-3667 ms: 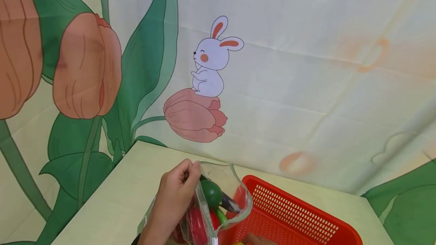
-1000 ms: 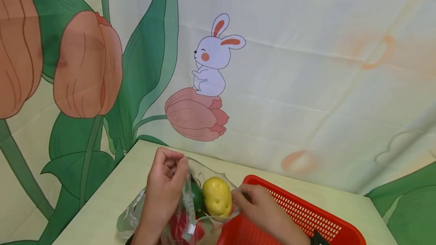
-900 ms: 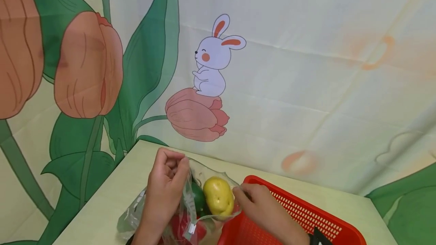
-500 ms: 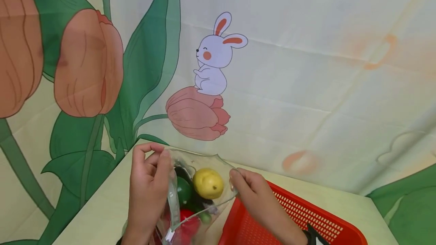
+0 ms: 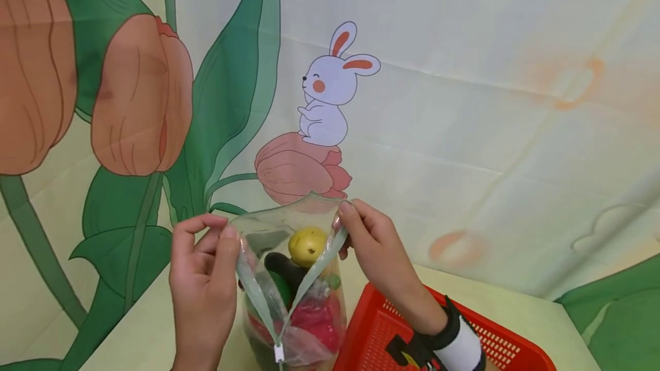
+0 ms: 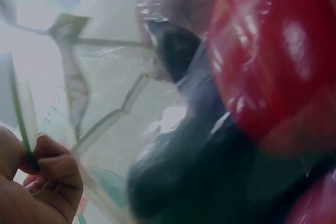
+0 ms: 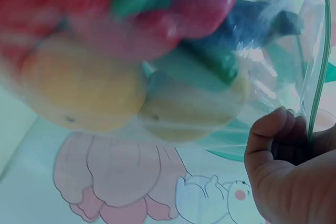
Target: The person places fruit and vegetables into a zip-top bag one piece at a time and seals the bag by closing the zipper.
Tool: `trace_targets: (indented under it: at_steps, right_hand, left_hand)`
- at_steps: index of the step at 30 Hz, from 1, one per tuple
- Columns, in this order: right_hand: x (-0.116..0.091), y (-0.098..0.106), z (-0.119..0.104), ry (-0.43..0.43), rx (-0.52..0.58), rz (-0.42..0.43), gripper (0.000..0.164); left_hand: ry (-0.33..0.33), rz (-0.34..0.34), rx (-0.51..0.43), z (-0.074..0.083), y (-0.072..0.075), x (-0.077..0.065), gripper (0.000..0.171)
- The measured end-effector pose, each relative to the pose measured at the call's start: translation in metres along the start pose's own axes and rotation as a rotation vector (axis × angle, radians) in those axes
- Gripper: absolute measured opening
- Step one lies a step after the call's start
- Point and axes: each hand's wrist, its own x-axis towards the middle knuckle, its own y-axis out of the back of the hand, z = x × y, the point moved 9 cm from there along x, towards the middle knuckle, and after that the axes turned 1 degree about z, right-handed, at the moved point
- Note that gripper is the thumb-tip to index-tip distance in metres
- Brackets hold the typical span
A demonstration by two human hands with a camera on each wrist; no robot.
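A clear zip bag (image 5: 258,298) with a white slider (image 5: 279,352) hangs between both hands, its mouth spread wide. My left hand (image 5: 203,282) pinches one side of the rim between thumb and fingers. The opposite side is pinched by my right hand (image 5: 380,251). Inside lie a yellow potato (image 5: 308,246) on top, a dark eggplant (image 5: 285,268), a round green vegetable (image 5: 278,288) and red pieces (image 5: 321,319). Through the plastic, the left wrist view shows a glossy red vegetable (image 6: 273,61); the right wrist view shows an orange-yellow round one (image 7: 84,90) low in the bag.
A red perforated basket (image 5: 371,325) stands on the pale table (image 5: 139,331), right of the bag and partly under my right forearm. Behind the table hangs a cloth backdrop (image 5: 438,130) printed with tulips and a rabbit.
The right hand came up from the basket to the bag's rim, and the potato now lies in the bag. Both hands then spread the mouth apart and raised the bag, clear of the basket's left side.
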Motion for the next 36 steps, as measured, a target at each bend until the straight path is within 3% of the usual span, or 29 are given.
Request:
trace_targets:
  at_steps: [4,8,13,15,17,20,24,27,29,32,36]
  right_hand:
    - [0.009,0.008,0.007,0.047,0.034,0.018,0.028]
    - [0.012,0.011,0.022,0.025,0.026,0.030,0.029]
    - [0.011,0.004,0.034,-0.035,-0.014,-0.040,0.031]
    - [0.010,0.000,0.033,-0.047,-0.005,-0.070,0.030]
    - [0.008,-0.005,0.031,-0.057,-0.002,-0.109,0.027]
    - [0.002,-0.015,0.030,-0.074,-0.026,-0.205,0.021]
    - [-0.011,-0.022,0.045,-0.118,-0.121,-0.339,0.020]
    - [-0.028,-0.025,0.059,-0.140,-0.189,-0.461,0.026]
    - [-0.041,-0.025,0.064,-0.139,-0.237,-0.513,0.039]
    - [-0.054,-0.025,0.061,-0.107,-0.269,-0.503,0.056]
    - [-0.064,-0.030,0.050,-0.063,-0.329,-0.409,0.057]
  left_hand:
    - [0.023,-0.117,0.035,0.005,-0.012,-0.008,0.026]
    - [0.059,-0.244,0.110,0.002,-0.022,-0.013,0.033]
    - [0.131,-0.418,0.209,-0.011,-0.034,-0.021,0.042]
    - [0.169,-0.451,0.236,-0.016,-0.035,-0.023,0.043]
    - [0.205,-0.458,0.269,-0.019,-0.035,-0.023,0.044]
    - [0.252,-0.418,0.315,-0.022,-0.028,-0.017,0.042]
    - [0.247,-0.348,0.360,-0.023,-0.018,-0.007,0.040]
    - [0.245,-0.332,0.367,-0.024,-0.015,-0.005,0.039]
    - [0.252,-0.334,0.362,-0.026,-0.016,-0.005,0.039]
    - [0.257,-0.334,0.369,-0.027,-0.018,-0.006,0.039]
    - [0.246,-0.308,0.381,-0.027,-0.016,-0.006,0.037]
